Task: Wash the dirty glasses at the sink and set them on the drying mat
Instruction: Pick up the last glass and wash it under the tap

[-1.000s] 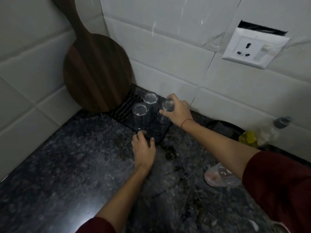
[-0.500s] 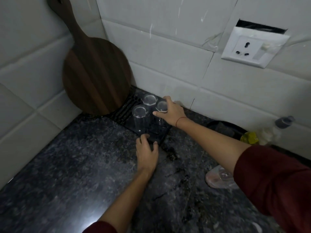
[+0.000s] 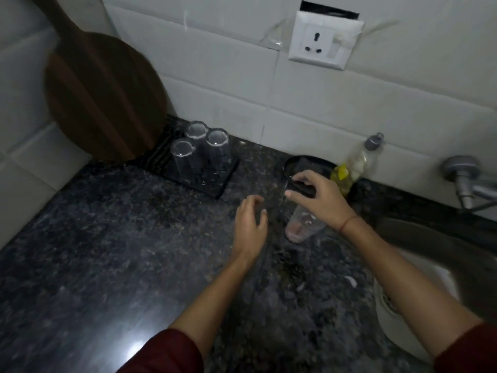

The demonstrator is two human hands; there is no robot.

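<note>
Three clear glasses (image 3: 198, 148) stand upside down on the black ribbed drying mat (image 3: 215, 185) in the back corner of the dark stone counter. A dirty glass (image 3: 300, 228) with pinkish residue at its bottom stands upright on the counter further right. My right hand (image 3: 318, 201) comes down on it from above, thumb and fingers curled round its upper part and hiding the rim. My left hand (image 3: 250, 226) hovers just left of that glass with loosely curled fingers and holds nothing.
A round wooden board (image 3: 102, 98) leans in the corner behind the mat. A black bowl (image 3: 309, 164) and a soap bottle (image 3: 355, 164) stand by the wall. The tap (image 3: 462, 176) and the white sink (image 3: 419, 305) lie at the right. A wall socket (image 3: 321, 43) is above.
My right hand let go of the third glass on the mat and moved right to the dirty glass. My left hand left the mat's edge and drew right too. The view swung right.
</note>
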